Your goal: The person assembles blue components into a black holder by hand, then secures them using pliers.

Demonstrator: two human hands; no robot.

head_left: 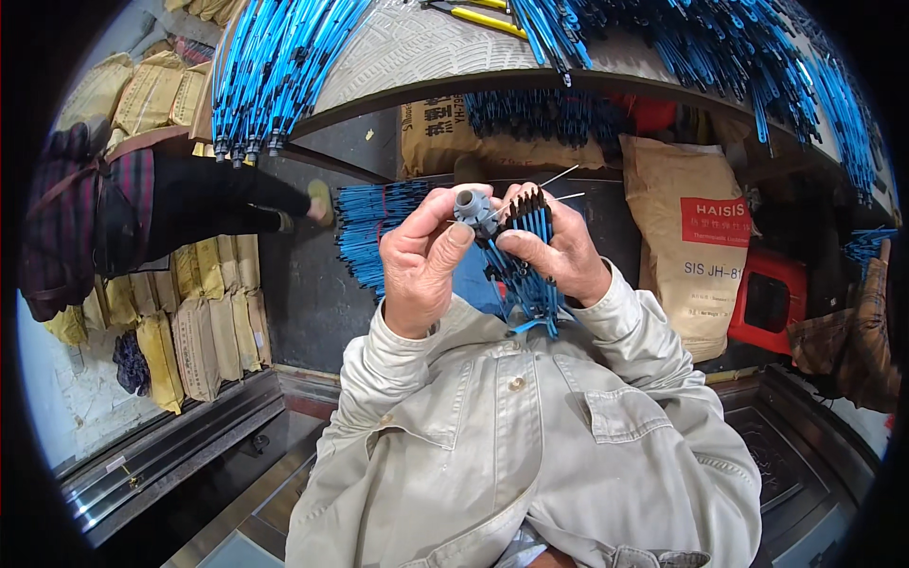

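Observation:
In front of my chest, my left hand [421, 256] pinches a grey notched plastic hub [471, 205] between thumb and fingers, its round hole facing up. My right hand [568, 251] is closed round a bundle of thin blue rods with black tips [540, 224], which look like umbrella ribs. Their black ends fan out above the thumb, and the rods hang down toward my shirt. A thin pale wire [561, 177] sticks out to the right from between the hands. The hub touches the rod bundle's left side; whether any rod sits in a notch is hard to see.
Piles of blue rods [284, 66] hang over the edge of the worktable [407, 52], where yellow-handled pliers [488, 21] lie. More rods [365, 222] are stacked below left. A paper sack [686, 246] and a red plastic stool [767, 298] stand right. Another person [142, 208] is at left.

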